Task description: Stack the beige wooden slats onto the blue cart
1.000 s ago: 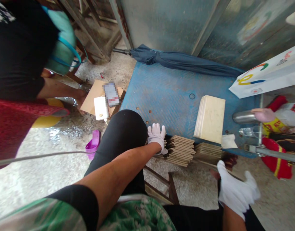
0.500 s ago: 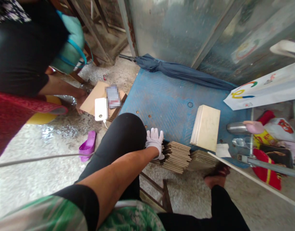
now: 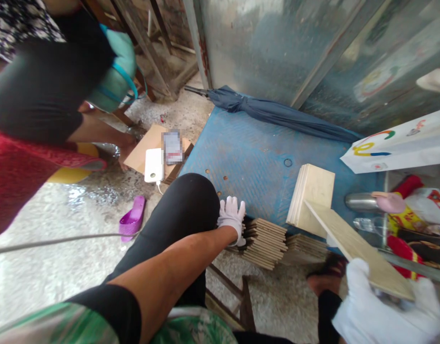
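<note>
My left hand (image 3: 232, 216), in a white glove, lies against the near end of a row of thin pale boards (image 3: 265, 242), beside my knee. Its fingers are stretched out and slightly apart; the palm side is hidden. At the lower right my right hand (image 3: 388, 310), also gloved in white, grips a single thin pale board (image 3: 359, 246) by its near end, thumb on one side and fingers on the other. This board is tilted, and its far end overlaps a short stack of similar boards (image 3: 315, 193) on the blue tabletop (image 3: 248, 153).
A folded dark umbrella (image 3: 277, 117) lies along the back edge. On the right are a white paper bag (image 3: 406, 143), a metal flask (image 3: 359, 201) and bagged items. A white power bank (image 3: 154, 165) sits on cardboard at left, near a purple slipper (image 3: 132, 219) and another person's legs.
My right hand has come into view at the lower right with the board, which showed only as a thin edge before. My left hand stays at the row. The view has shifted slightly.
</note>
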`<state>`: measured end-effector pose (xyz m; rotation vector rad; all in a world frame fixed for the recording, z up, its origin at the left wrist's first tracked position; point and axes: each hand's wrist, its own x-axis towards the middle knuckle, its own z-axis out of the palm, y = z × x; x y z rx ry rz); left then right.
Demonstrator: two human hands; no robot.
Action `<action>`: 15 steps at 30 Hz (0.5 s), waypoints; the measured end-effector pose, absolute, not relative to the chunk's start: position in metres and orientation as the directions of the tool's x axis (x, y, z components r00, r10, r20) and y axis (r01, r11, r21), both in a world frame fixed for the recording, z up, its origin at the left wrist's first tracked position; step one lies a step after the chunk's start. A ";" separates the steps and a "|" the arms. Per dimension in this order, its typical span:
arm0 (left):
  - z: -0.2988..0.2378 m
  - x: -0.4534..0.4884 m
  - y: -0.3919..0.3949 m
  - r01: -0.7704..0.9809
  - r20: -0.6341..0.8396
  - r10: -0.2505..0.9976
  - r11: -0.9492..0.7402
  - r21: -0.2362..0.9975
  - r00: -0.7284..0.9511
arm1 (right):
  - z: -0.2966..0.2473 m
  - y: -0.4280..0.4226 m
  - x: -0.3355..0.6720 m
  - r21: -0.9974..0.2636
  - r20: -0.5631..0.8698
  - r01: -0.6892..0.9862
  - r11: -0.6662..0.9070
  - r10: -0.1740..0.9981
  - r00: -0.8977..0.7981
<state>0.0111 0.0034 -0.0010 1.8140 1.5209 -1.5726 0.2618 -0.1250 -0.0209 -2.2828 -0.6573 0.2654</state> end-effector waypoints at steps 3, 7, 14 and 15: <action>-0.004 0.011 0.003 0.837 -0.840 0.517 -0.377 -0.397 -0.166 | -0.024 -0.141 0.246 -0.670 -0.032 0.374 -0.642 0.528 0.849; -0.003 0.012 0.002 0.839 -0.834 0.526 -0.369 -0.400 -0.166 | -0.042 -0.145 0.231 -0.643 -0.141 0.346 -0.684 0.549 0.824; -0.008 0.002 -0.001 0.842 -0.844 0.522 -0.397 -0.365 -0.120 | -0.097 -0.118 0.222 -0.768 -0.121 0.230 -0.598 0.488 0.864; -0.008 0.001 -0.001 0.845 -0.843 0.524 -0.392 -0.364 -0.120 | -0.102 -0.115 0.222 -0.759 -0.144 0.238 -0.605 0.513 0.846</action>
